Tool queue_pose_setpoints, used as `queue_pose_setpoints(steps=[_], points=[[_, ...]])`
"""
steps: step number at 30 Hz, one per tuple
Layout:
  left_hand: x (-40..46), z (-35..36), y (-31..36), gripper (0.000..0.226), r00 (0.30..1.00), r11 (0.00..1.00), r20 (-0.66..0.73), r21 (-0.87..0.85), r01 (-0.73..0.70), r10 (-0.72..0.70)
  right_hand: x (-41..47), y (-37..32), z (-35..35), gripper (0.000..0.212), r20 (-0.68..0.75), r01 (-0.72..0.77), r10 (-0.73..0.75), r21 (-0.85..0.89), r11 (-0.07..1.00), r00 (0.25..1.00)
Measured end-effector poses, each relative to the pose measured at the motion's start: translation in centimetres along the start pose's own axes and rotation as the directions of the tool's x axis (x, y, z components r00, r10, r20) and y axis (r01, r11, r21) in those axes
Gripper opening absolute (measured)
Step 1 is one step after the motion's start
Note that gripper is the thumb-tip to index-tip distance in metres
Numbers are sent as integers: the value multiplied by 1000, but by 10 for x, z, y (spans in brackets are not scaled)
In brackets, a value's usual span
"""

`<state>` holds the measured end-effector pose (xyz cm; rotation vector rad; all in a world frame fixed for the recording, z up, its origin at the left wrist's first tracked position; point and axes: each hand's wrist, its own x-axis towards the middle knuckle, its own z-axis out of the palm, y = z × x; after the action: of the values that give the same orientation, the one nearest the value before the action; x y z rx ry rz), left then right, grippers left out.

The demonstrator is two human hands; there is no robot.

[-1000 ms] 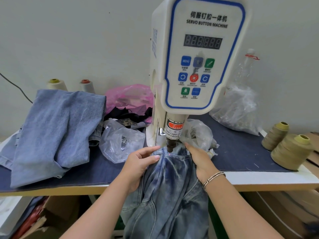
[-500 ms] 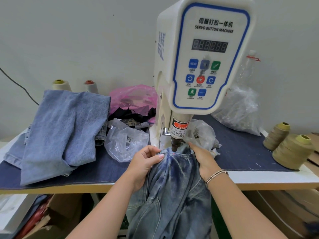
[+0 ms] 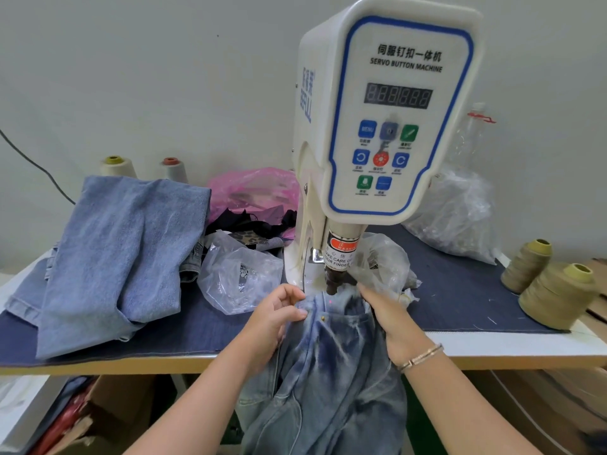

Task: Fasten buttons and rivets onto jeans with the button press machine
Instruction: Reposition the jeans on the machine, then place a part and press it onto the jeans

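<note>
A pair of washed blue jeans [image 3: 331, 372] hangs over the table's front edge, its top under the punch [image 3: 338, 279] of the white servo button machine [image 3: 394, 126]. My left hand [image 3: 272, 320] pinches the denim at the left of the punch. My right hand [image 3: 391, 320] grips the denim at the right. A small brass rivet [image 3: 323, 319] shows on the jeans between my hands, with a red laser dot [image 3: 331, 302] just above it.
A folded pile of light blue jeans [image 3: 115, 257] lies at the left. Clear plastic bags [image 3: 239, 277] of parts, a pink bag [image 3: 256, 192] and a large clear bag [image 3: 453, 218] surround the machine. Olive thread cones [image 3: 555, 290] stand at the right.
The jeans have slid toward me, so a fastened rivet now shows in front of the punch. My left hand's fingers have curled tighter on the denim.
</note>
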<state>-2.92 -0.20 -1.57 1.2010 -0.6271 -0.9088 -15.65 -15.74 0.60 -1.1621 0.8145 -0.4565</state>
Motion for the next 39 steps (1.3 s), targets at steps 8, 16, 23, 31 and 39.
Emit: queue_pose_setpoints(steps=[8, 16, 23, 31, 39], points=[[-13, -1, 14, 25, 995, 912, 59, 399, -99, 83, -45, 10, 6, 35, 225, -9, 57, -210, 978, 973], [-18, -5, 23, 18, 992, 917, 59, 379, -127, 113, -46, -18, 6, 18, 448, 132, 145, -530, 837, 882], [-22, -24, 9, 22, 941, 808, -102, 548, -217, 322, 24, -71, -32, 24, -100, 110, -325, -816, 568, 941], [-15, -26, 7, 28, 939, 775, -137, 608, -172, 315, 66, -69, -10, 25, 77, 37, -250, -986, -161, 965], [-15, -29, 7, 27, 949, 807, -144, 570, -154, 282, 66, -87, 33, 53, -122, -122, -16, -950, -287, 992]])
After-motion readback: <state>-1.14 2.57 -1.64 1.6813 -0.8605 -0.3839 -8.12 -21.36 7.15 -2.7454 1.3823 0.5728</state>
